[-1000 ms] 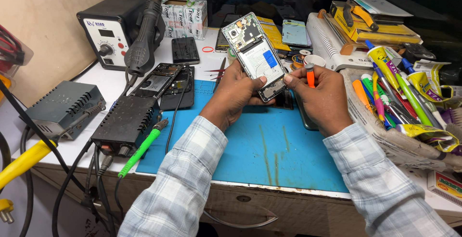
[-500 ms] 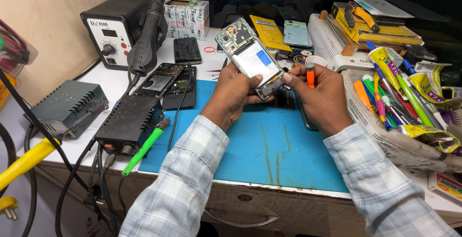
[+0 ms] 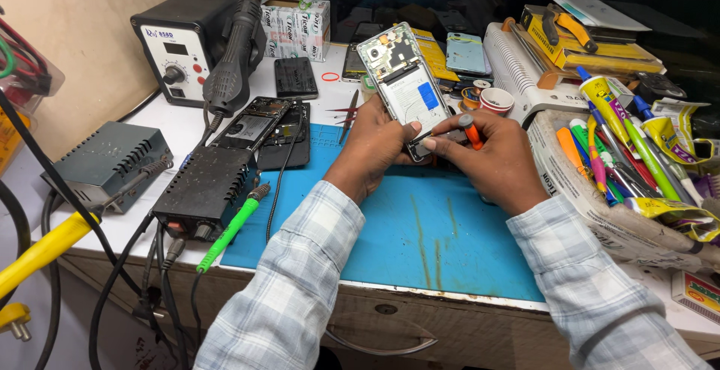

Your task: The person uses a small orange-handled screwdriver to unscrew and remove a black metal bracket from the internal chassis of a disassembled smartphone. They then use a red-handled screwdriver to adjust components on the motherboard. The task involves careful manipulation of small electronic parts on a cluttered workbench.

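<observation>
Opened phone (image 3: 406, 88): back cover off, insides facing the camera, held above the far edge of the blue mat (image 3: 420, 242) on the surface.
Long axis: runs from the hands up and away, leaning to the left; the camera end points to the far side, the lower end sits between the two hands.
Left hand (image 3: 375, 145): grip closed around the phone's lower left edge, thumb laid across its face.
Right hand (image 3: 495, 156): fingers curled shut on a small orange-handled screwdriver (image 3: 470, 131), whose dark tip meets the phone's lower end (the exact contact spot is too small to tell).
Left of the mat: a second opened phone (image 3: 259, 126) lying flat, beside a black power supply (image 3: 206, 190).
Far left: hot-air station (image 3: 180, 47) with its handle parked upright.
Right: a tray of pens and tools (image 3: 622, 167).
</observation>
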